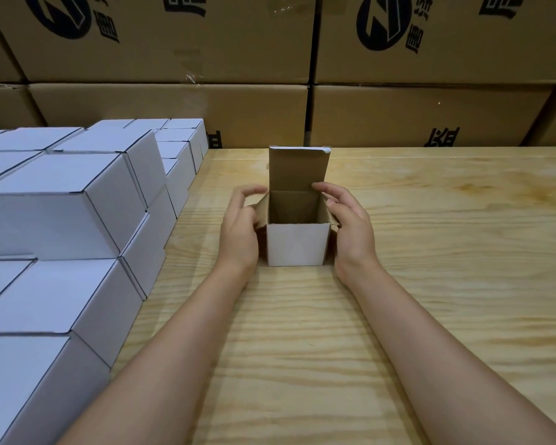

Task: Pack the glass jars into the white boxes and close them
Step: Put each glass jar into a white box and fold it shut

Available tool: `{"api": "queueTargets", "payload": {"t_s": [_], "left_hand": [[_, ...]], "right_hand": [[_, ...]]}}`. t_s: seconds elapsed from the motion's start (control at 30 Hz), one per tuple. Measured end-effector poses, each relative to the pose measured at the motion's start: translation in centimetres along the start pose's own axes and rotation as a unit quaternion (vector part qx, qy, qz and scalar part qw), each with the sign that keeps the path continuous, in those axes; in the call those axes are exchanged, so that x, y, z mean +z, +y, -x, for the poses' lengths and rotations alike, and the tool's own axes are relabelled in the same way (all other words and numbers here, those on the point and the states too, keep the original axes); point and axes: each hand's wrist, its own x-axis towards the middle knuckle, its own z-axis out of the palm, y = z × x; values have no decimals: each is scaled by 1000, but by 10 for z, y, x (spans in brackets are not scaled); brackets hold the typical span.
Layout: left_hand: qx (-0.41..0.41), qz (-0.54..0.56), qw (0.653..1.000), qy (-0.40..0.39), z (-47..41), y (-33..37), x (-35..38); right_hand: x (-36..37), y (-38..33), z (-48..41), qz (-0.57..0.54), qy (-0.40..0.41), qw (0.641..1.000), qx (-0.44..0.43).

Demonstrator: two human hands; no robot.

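**Left of the open white box**: a stepped stack of closed white boxes, well apart from it

**Just left of the box:** the left hand, fingers loosely curved and clasping nothing, palm turned to the box's left wall, beside the splayed left side flap

**Centre:** the box itself, standing upright on the wooden table, mouth facing straight up, so that its depth axis runs vertical. The lid flap stands erect from the box's far edge (brown inner face toward the viewer), and the interior looks empty

**Just right of the box:** the right hand, fingers nearly straight and relaxed, lying along the right side flap, gripping nothing

**Behind the box:** a wall of brown cartons

No glass jar is in view, so which way one lies from either hand cannot be told. The box sits midway between the two hands, neither plainly nearer. A jar would probably have to enter from above, its axis upright, before the side flaps fold inward and the lid comes down toward the near wall
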Motion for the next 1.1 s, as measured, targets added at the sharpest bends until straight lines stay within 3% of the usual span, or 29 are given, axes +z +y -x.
{"api": "queueTargets", "payload": {"t_s": [0.27,0.47,0.67,0.83,0.93,1.1], "left_hand": [[44,3,998,-36,0,-1,-1],[42,-5,999,-5,2,1,1],[81,-146,986,-1,11,4,3],[99,-152,983,-12,12,5,-1],[105,-113,984,-88,14,8,-4],[109,-102,973,-177,17,14,-7]], "right_hand": [[-2,-5,-1,22,-45,998,45],[1,-2,3,107,-89,990,10],[1,-2,3,91,-111,989,19],[-6,-11,3,-39,-88,992,77],[-12,-18,2,-112,-36,988,100],[-21,-22,-2,-43,60,993,97]]}}
